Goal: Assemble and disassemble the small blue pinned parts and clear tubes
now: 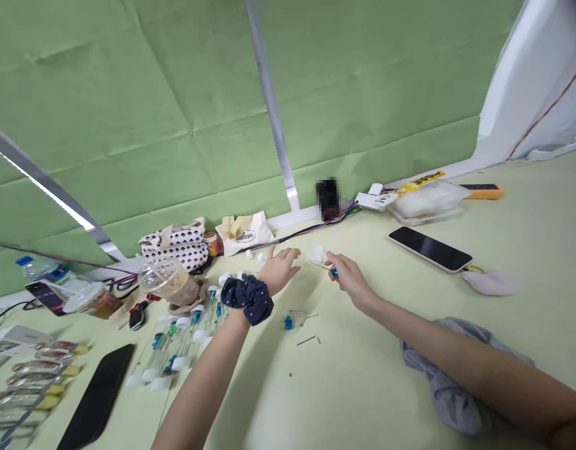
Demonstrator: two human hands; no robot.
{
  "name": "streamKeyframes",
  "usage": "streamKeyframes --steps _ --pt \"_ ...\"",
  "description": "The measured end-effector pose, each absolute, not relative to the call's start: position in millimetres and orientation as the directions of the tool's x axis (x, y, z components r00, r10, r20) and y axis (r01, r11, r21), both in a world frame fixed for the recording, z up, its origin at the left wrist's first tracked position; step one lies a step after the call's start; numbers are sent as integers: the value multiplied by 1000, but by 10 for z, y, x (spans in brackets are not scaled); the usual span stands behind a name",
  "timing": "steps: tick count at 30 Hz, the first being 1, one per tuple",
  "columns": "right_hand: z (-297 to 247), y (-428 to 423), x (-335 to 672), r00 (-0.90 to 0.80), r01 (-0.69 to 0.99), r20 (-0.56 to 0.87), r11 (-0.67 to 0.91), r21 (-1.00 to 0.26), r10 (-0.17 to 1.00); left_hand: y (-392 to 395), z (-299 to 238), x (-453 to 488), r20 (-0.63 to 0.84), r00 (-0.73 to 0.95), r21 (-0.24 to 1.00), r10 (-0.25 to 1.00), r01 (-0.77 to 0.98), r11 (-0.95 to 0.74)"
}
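Right hand (pixel 351 281): thumb and fingers pinched on a small blue piece (pixel 334 273), held up over the pale table (pixel 363 387). Thin metal pin (pixel 319 265) juts left from that grip; can't tell if it's fixed to the blue piece. White bits (pixel 318 253) show just past the pin.

Left hand (pixel 281 272): unclenched, fingers spread, palm side toward the table, can't tell if it touches. Navy dotted scrunchie (pixel 250 300) on that wrist. 2 small white caps (pixel 261 257) sit near its fingers.

Between the forearms: loose blue fitting (pixel 288 322), thin metal pieces (pixel 309 317) just beside it, L-shaped hex key (pixel 309 340) nearer the wearer.

Left of the left forearm: clear tubes (pixel 153 362) with white caps and blue or green inserts, lying in a cluster. Black phone (pixel 100 394) beside them, row of yellow-ended vials (pixel 29 381) further left. Drink cup (pixel 175 284) behind the tubes.

Right side: 2nd phone (pixel 431 248) lying flat, grey cloth (pixel 456 400) by the right forearm. Green fabric (pixel 198 62) hangs behind everything.
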State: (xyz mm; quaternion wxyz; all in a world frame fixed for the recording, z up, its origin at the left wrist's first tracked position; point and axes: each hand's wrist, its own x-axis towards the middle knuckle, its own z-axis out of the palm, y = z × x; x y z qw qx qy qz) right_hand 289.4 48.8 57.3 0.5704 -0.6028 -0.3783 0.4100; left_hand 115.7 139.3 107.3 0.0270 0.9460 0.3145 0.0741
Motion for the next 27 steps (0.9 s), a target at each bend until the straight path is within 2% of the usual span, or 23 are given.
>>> streamKeyframes --steps 4,7,9,13,16,23,27 --pt "518 440 2854 283 294 89 1 -956 955 1055 1059 989 136 805 161 577 557 -815" --pt "553 345 2767 65 481 204 149 -864 977 756 977 932 95 807 255 583 546 -798" --pt "596 275 2712 -72 542 243 242 -804 967 580 892 906 73 782 349 619 561 -750" --pt "653 195 2639 -223 574 217 308 -759 950 354 732 825 113 782 562 613 458 -688" --pt "654 187 2587 -278 587 198 329 -740 940 271 660 754 184 764 659 618 371 -655" --pt "743 170 2326 -412 604 285 494 -625 865 195 594 586 196 709 758 678 329 -563" --pt "852 185 2044 -497 583 268 546 -602 825 182 534 459 233 609 813 758 306 -495"
